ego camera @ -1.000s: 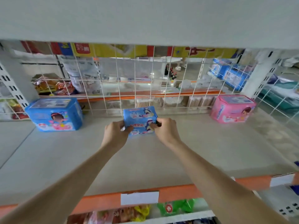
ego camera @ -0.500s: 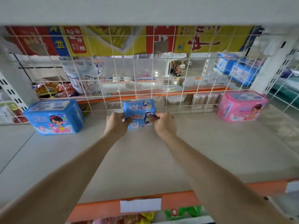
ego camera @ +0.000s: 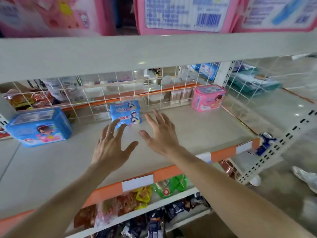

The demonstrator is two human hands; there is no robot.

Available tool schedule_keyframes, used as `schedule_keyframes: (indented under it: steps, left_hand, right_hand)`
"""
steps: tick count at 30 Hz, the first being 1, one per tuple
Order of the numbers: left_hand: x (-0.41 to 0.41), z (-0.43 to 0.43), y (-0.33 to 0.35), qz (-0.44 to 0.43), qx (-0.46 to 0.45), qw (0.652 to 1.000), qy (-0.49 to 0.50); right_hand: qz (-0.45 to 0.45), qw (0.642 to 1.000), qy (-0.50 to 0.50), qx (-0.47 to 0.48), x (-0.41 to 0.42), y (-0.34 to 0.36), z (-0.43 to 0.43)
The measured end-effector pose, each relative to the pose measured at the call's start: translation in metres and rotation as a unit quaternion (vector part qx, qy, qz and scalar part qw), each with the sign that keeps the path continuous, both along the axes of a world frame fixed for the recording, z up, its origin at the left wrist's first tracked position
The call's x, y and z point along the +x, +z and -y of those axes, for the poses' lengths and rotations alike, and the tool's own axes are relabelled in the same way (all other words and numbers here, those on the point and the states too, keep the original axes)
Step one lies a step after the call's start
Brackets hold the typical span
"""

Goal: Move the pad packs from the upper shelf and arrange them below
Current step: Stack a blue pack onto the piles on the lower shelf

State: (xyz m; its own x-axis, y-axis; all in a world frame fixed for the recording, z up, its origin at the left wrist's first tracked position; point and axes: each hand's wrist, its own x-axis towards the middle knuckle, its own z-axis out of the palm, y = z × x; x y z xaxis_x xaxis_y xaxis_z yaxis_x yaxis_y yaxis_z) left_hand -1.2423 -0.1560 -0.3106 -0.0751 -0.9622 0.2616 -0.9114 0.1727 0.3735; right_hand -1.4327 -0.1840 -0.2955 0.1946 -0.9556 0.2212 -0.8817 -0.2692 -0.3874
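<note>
A small blue pad pack [ego camera: 127, 112] stands against the wire grid at the back middle of the lower shelf [ego camera: 197, 131]. My left hand [ego camera: 111, 145] and my right hand [ego camera: 161, 133] hover just in front of it, fingers spread, holding nothing. A large blue pad pack [ego camera: 39, 126] sits at the shelf's left, a pink pad pack [ego camera: 207, 97] at its back right. Several pink pad packs [ego camera: 183, 14] line the upper shelf [ego camera: 154, 52] at the top of the view.
A white wire grid [ego camera: 96, 93] backs the lower shelf. An orange price strip [ego camera: 171, 172] runs along its front edge. Snack bags [ego camera: 140, 198] fill the shelf underneath. A blue can [ego camera: 265, 140] stands by the right upright.
Both hands have let go of the small blue pack and drawn back with fingers open. The view has tilted up, bringing the upper shelf's pink packs into sight.
</note>
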Motion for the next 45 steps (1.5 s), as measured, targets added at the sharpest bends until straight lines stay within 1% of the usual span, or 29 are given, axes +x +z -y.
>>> schedule_keyframes:
  steps: [2, 6, 9, 14, 18, 20, 22, 24, 29, 33, 36, 40, 42, 45]
  left_hand:
    - [-0.011, -0.012, 0.009, 0.021, -0.008, 0.999, -0.029]
    - [-0.039, -0.03, 0.029, 0.055, -0.036, 0.995, -0.079]
    - [-0.062, -0.042, 0.044, 0.052, -0.068, 0.99, -0.109]
    - [-0.094, -0.063, 0.072, 0.038, -0.105, 0.983, -0.146]
    - [-0.121, -0.082, 0.099, 0.017, -0.175, 0.968, -0.18]
    - [-0.128, -0.085, 0.111, 0.017, -0.213, 0.96, -0.183]
    - [-0.132, -0.086, 0.125, 0.002, -0.238, 0.957, -0.165]
    - [-0.138, -0.092, 0.137, -0.005, -0.25, 0.957, -0.146]
    - [-0.162, -0.123, 0.158, 0.014, -0.224, 0.965, -0.135]
    - [-0.163, -0.157, 0.176, 0.017, -0.253, 0.961, -0.111]
    - [-0.144, -0.188, 0.189, 0.05, -0.279, 0.956, -0.071]
    - [-0.096, -0.224, 0.211, 0.118, -0.296, 0.948, 0.006]
    - [-0.07, -0.237, 0.224, 0.137, -0.299, 0.943, 0.049]
    - [-0.034, -0.249, 0.239, 0.152, -0.304, 0.937, 0.085]
  right_hand:
    - [-0.004, 1.0, -0.003, -0.017, -0.01, 0.008, -0.021]
    - [-0.009, 0.998, -0.047, -0.049, -0.038, 0.029, -0.06]
    - [-0.019, 0.996, -0.063, -0.06, -0.062, 0.049, -0.087]
    - [-0.007, 0.99, -0.08, -0.117, -0.098, 0.076, -0.12]
    - [-0.014, 0.986, -0.091, -0.142, -0.123, 0.098, -0.141]
    - [-0.006, 0.986, -0.099, -0.132, -0.135, 0.111, -0.15]
    - [0.007, 0.988, -0.093, -0.124, -0.148, 0.123, -0.159]
    - [0.021, 0.986, -0.082, -0.145, -0.161, 0.134, -0.169]
    - [0.034, 0.984, -0.047, -0.168, -0.189, 0.152, -0.195]
    - [0.037, 0.978, -0.002, -0.206, -0.192, 0.163, -0.204]
    - [0.056, 0.972, 0.051, -0.221, -0.174, 0.171, -0.205]
    - [0.118, 0.953, 0.127, -0.249, -0.127, 0.189, -0.203]
    - [0.14, 0.943, 0.161, -0.256, -0.101, 0.199, -0.204]
    - [0.147, 0.931, 0.191, -0.275, -0.067, 0.215, -0.206]
